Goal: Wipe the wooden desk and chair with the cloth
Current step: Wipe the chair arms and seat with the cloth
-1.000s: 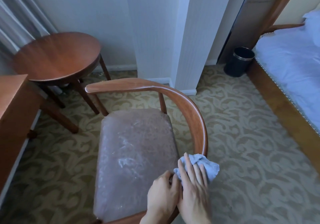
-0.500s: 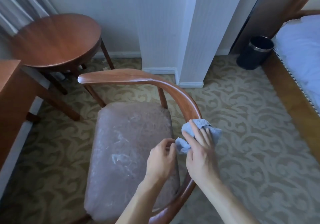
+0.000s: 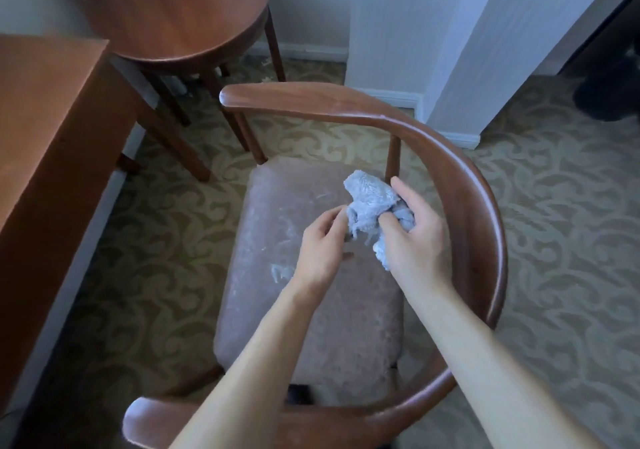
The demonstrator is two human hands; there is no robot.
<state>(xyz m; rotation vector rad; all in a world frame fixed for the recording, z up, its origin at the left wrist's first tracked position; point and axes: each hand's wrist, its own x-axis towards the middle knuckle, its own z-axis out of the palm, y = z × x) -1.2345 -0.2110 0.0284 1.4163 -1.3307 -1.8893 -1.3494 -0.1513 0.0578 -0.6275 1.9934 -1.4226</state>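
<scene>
A wooden chair with a curved backrest and a worn pinkish seat fills the middle of the view. Above the seat both my hands hold a crumpled light-blue cloth. My right hand grips the bunched cloth from the right. My left hand pinches its left edge with the fingertips. The cloth hangs clear of the wood, inside the curve of the backrest. The wooden desk stands at the left edge.
A round wooden side table stands behind the desk, its legs close to the chair's arm. A white pillar rises behind the chair. Patterned carpet lies to the right. A dark bin sits at the far right.
Both hands lifted the cloth off the backrest rail and brought it inward over the seat. The cloth is now bunched between them. The view has tilted down and shifted over the chair.
</scene>
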